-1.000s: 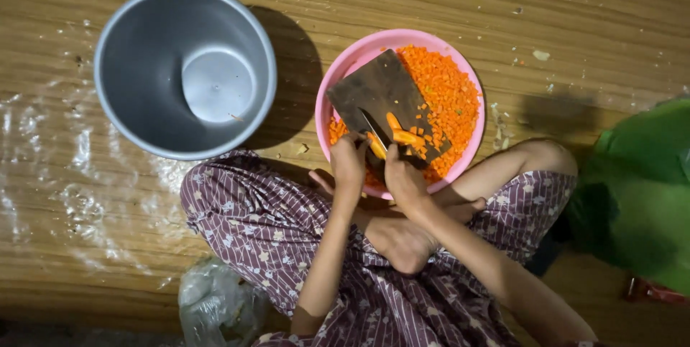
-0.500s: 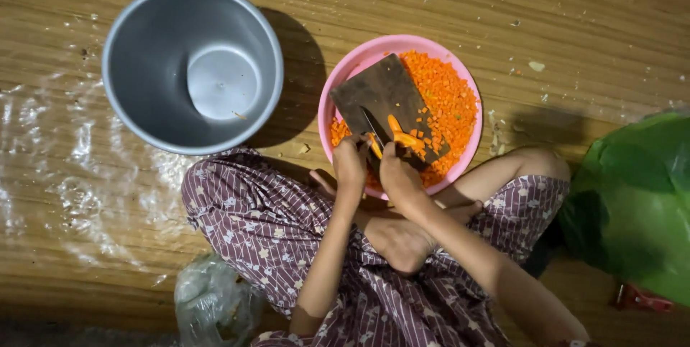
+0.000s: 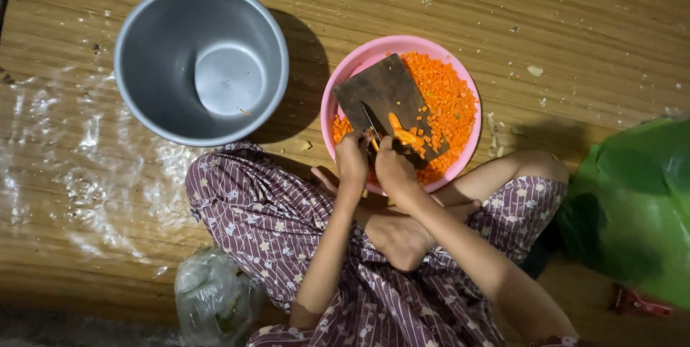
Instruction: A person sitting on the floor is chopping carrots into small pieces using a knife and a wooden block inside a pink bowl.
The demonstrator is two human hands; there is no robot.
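Left hand fingers grip knife; right hand fingers pin carrot piece on cutting board over pink bowl.

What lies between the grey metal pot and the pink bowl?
In the head view, only bare wooden floor in shadow separates the metal pot from the pink bowl.

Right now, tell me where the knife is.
The knife is in the left hand, its blade lying on the cutting board over the pink bowl, right of the metal pot.
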